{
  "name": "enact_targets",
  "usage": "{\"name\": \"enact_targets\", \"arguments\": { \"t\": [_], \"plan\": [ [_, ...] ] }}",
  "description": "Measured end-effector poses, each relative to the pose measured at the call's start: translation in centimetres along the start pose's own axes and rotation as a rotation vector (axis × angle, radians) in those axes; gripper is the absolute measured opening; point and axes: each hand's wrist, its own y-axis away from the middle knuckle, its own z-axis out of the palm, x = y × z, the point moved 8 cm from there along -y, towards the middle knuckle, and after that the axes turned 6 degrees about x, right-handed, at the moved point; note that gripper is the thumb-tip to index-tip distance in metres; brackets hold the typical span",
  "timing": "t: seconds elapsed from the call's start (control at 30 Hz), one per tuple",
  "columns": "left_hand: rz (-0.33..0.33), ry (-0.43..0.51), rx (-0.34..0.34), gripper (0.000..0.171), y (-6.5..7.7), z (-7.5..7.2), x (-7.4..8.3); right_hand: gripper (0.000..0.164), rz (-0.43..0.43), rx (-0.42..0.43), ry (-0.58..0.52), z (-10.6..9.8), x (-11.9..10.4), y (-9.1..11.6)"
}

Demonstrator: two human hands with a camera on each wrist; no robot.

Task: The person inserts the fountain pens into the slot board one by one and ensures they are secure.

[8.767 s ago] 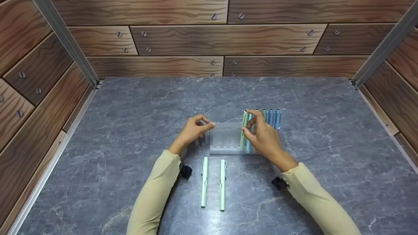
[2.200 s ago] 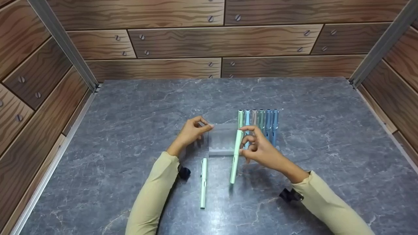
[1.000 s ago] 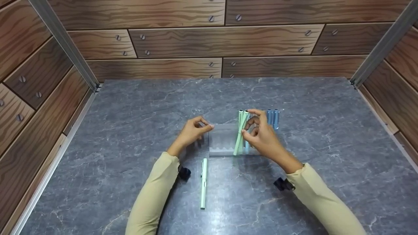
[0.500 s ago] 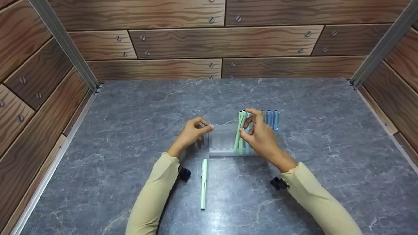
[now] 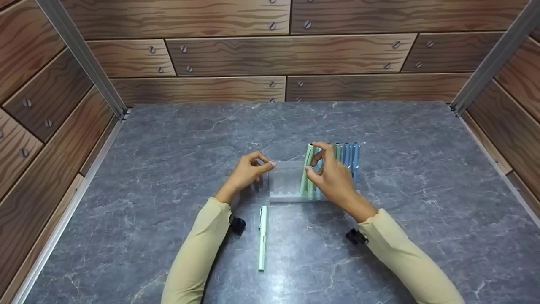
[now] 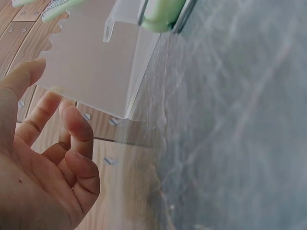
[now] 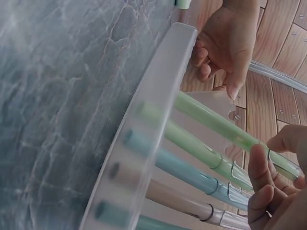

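A clear pen rack stands mid-table, with a scalloped ledge and a frosted front lip. My left hand pinches its upper left corner between thumb and forefinger; the other fingers curl loosely in the left wrist view. With my right hand I hold a light green pen near its capped top. That pen leans slightly, its lower end behind the front lip. Right beside it in the rack is another green pen, followed by a light blue pen and a brownish pen.
One more light green pen lies on the marbled table in front of the rack's left end. Dark blue pens fill the rack's right end. Wood-patterned walls enclose the back and sides.
My right hand has picked up the right-hand green pen from the table, lifted it over the rack and lowered its end behind the lip. My left hand has stayed at the corner.
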Motion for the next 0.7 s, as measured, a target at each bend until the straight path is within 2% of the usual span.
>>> {"name": "enact_targets", "arguments": {
  "t": [0.27, 0.7],
  "plan": [
    [-0.013, 0.005, -0.018, 0.020, 0.02, 0.12, -0.11, 0.055, -0.003, 0.000, 0.024, 0.31, 0.07, -0.01],
    [-0.023, -0.006, -0.001, 0.027, 0.12, 0.02, -0.02, 0.055, 0.038, -0.051, 0.053, 1.04, 0.11, 0.11]
  ]
}}
